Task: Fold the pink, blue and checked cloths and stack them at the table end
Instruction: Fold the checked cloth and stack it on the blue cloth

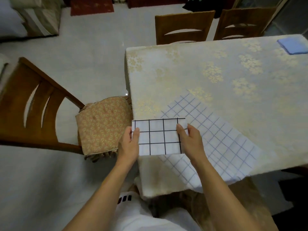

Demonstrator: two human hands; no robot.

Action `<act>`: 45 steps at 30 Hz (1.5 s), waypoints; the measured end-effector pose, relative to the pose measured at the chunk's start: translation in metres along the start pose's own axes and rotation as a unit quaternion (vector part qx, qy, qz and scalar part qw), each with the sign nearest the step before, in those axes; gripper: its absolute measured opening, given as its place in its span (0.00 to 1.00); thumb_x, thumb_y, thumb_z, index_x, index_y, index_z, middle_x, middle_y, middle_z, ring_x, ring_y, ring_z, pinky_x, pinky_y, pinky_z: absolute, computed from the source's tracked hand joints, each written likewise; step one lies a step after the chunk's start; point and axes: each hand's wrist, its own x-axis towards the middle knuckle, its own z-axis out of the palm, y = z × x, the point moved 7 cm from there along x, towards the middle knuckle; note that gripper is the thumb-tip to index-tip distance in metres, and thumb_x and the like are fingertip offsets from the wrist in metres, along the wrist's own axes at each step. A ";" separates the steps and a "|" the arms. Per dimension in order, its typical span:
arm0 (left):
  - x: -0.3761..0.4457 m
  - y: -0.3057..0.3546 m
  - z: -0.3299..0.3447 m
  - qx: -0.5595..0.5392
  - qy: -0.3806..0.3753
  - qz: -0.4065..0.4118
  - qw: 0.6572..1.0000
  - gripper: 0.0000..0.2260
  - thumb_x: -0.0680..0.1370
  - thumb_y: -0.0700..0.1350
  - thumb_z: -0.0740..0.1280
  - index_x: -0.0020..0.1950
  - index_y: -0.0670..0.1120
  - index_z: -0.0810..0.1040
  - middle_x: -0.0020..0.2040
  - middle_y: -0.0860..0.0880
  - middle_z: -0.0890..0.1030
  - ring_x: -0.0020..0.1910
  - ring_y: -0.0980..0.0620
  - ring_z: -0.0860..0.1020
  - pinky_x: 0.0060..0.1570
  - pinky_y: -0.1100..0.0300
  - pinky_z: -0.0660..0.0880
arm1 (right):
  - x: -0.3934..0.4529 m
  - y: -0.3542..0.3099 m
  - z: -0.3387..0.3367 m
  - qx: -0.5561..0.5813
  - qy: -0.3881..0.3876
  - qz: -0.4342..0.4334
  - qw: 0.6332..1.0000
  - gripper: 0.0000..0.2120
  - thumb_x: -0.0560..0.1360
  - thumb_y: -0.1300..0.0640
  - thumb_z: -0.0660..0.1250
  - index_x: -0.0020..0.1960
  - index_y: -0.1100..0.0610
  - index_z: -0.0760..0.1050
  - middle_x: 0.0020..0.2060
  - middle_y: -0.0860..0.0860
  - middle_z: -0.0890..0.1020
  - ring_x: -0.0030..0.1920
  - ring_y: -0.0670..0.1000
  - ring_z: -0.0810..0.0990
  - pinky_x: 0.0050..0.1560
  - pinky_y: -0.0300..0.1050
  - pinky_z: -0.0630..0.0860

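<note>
A white cloth with a black check (158, 136), folded to a small rectangle, is held at the table's near left corner. My left hand (130, 144) grips its left edge, thumb on top. My right hand (189, 139) grips its right edge the same way. Under and to the right of it a white cloth with a pale blue check (223, 140) lies spread flat on the table, one corner hanging over the near edge. A folded blue cloth (293, 45) lies at the far right corner. No pink cloth is in view.
The table carries a cream cloth with gold flowers (183, 67). A wooden chair with a patterned cushion (101, 127) stands at the table's left end. Two wooden chairs (183, 27) stand along the far side. The floor is pale.
</note>
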 end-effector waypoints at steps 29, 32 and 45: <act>-0.167 -0.149 -0.394 -0.067 0.391 -0.121 0.910 0.08 0.84 0.44 0.58 0.47 0.44 0.71 0.37 0.54 0.73 0.35 0.59 0.71 0.31 0.74 0.66 | -0.224 -0.123 0.357 -0.095 -0.310 -0.239 0.915 0.11 0.84 0.49 0.56 0.51 0.49 0.75 0.42 0.44 0.80 0.41 0.39 0.77 0.40 0.32 0.70; -0.182 -0.174 -0.451 -0.066 0.414 -0.127 0.899 0.09 0.84 0.44 0.58 0.45 0.46 0.70 0.35 0.54 0.73 0.32 0.62 0.71 0.32 0.69 0.66 | -0.256 -0.136 0.413 -0.097 -0.332 -0.256 0.903 0.14 0.84 0.48 0.56 0.53 0.54 0.76 0.42 0.48 0.81 0.41 0.43 0.79 0.40 0.33 0.73; -0.193 -0.234 -0.609 -0.080 0.449 -0.130 0.880 0.10 0.84 0.46 0.58 0.47 0.42 0.72 0.36 0.50 0.73 0.35 0.52 0.69 0.39 0.55 0.67 | -0.326 -0.186 0.561 -0.102 -0.329 -0.253 0.904 0.20 0.83 0.46 0.58 0.43 0.60 0.74 0.33 0.52 0.78 0.33 0.46 0.75 0.36 0.46 0.73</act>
